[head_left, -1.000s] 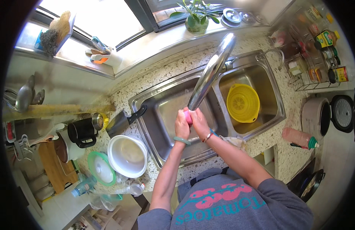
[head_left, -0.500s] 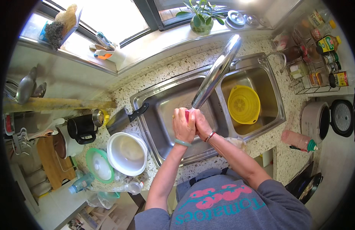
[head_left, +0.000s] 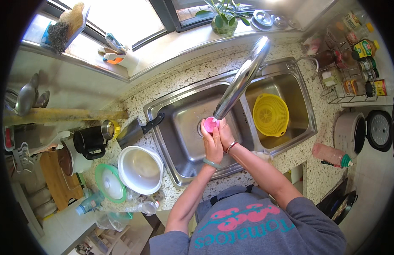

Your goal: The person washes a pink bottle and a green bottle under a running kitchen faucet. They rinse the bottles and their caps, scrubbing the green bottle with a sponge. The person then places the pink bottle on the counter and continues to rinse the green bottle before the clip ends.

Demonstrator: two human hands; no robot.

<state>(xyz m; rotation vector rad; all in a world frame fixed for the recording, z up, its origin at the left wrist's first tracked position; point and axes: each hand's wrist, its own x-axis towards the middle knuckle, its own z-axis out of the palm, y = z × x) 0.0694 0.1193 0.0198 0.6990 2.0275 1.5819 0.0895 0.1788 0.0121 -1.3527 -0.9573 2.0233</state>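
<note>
Under the spout of the chrome faucet (head_left: 244, 76), both my hands meet over the large left basin of the sink (head_left: 180, 123). My left hand (head_left: 212, 143) is closed around a small, round, bright pink thing (head_left: 210, 123); its exact kind I cannot make out. Close against it on the right is my right hand (head_left: 226, 134), with its fingers curled on the same pink thing. The drain shows partly beside it. In the right basin rests a yellow plastic colander (head_left: 270, 115).
A cleaver (head_left: 139, 129) lies across the sink's left edge, its black handle over the basin. Left of the sink stand a white pot (head_left: 141, 170) and a green-rimmed lid (head_left: 110, 183). A pink bottle (head_left: 331, 155) lies on the right counter near a rice cooker (head_left: 350, 131).
My hands have shifted slightly right and turned, so that the pink thing, mostly covered before, now shows above my fingers. The surroundings stay as they were.
</note>
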